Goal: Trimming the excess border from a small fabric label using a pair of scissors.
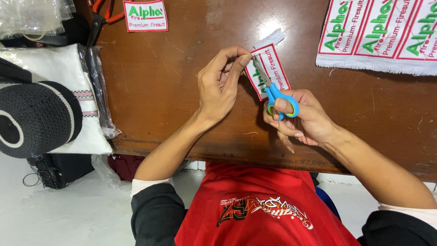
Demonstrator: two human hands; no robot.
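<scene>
My left hand (221, 84) pinches the top corner of a small white embroidered patch (273, 73) with a red border and green lettering, held just above the brown wooden table (173, 68). My right hand (302, 119) grips blue-handled scissors (276, 96), thumb through one loop. The metal blades lie across the patch, cutting along its left edge. A strip of white fabric (271, 38) hangs off the patch's far end.
A sheet of several uncut patches (380, 34) lies at the back right. One finished patch (145, 16) sits at the back left beside orange-handled scissors (105, 11). A black knitted cap (36, 118) rests on folded white cloth (68, 91) in plastic at the left.
</scene>
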